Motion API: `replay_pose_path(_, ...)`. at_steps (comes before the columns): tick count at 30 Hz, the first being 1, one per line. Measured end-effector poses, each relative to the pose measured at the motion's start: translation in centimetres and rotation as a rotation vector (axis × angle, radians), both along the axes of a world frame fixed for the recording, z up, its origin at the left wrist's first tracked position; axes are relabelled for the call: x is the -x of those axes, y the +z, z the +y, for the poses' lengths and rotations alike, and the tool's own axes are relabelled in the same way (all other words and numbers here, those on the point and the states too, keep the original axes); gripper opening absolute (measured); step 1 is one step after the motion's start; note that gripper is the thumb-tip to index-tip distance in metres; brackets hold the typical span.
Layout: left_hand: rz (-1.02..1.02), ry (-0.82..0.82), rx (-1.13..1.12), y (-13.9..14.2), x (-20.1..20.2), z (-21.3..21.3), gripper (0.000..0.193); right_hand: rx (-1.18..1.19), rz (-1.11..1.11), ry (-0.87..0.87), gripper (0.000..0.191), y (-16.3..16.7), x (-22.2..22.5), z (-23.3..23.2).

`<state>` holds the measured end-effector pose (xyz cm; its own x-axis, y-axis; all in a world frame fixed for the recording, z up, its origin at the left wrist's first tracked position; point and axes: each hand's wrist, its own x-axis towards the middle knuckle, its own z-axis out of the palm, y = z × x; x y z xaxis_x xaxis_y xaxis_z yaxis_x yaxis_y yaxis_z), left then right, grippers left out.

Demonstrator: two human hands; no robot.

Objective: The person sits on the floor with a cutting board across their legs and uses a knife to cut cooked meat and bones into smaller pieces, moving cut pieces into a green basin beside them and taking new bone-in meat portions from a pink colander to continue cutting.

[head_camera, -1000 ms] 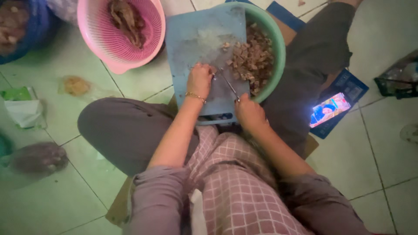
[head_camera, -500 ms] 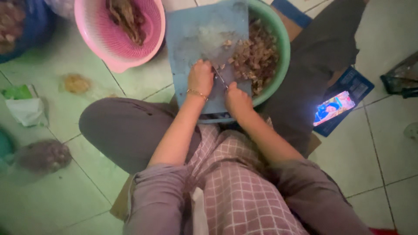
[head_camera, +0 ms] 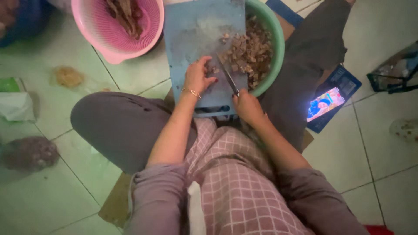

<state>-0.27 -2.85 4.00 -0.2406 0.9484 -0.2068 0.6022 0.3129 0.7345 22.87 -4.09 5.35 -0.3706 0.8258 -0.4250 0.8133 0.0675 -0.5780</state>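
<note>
Two hands mid-chop: your left hand (head_camera: 198, 78) pins what looks like meat (head_camera: 212, 69) on the board (head_camera: 196, 30); your right hand (head_camera: 248, 106) clenches the knife (head_camera: 227, 76); slice clear of fingertips next.

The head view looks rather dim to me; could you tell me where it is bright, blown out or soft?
Head view: dim, greenish overall; the lit phone screen is the brightest spot, nearly blown out; the knife and chopped meat look soft, detail smeared; corners darken.

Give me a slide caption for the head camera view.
Seated on the floor, left hand steadies meat on a blue cutting board while right hand cuts with a knife.
</note>
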Motion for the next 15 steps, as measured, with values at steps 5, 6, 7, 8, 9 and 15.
replay_pose_path(5, 0.086, -0.012, -0.116, -0.9, 0.2, 0.2, 0.035, 0.012, -0.035, -0.064, 0.033, 1.1, 0.0, -0.8)
replay_pose_path(6, 0.143, 0.016, -0.196, -1.0, 0.0, 0.2, 0.035, 0.008, -0.046, -0.071, 0.033, 1.2, 0.2, -1.0)
replay_pose_path(7, 0.201, 0.044, -0.275, -1.1, -0.3, 0.1, 0.035, 0.003, -0.059, -0.059, 0.033, 1.3, 0.4, -1.2)
replay_pose_path(8, 0.127, 0.084, -0.254, -1.1, -0.6, 0.1, 0.034, -0.001, -0.072, -0.047, 0.033, 1.4, 0.6, -1.5)
replay_pose_path(9, 0.054, 0.124, -0.232, -1.0, -0.9, 0.2, 0.034, -0.004, -0.084, -0.035, 0.033, 1.5, 0.9, -1.6)
replay_pose_path(15, 0.014, 0.159, -0.194, -1.0, -1.4, 0.3, 0.021, 0.029, -0.171, 0.001, 0.033, 1.5, 1.7, -1.7)
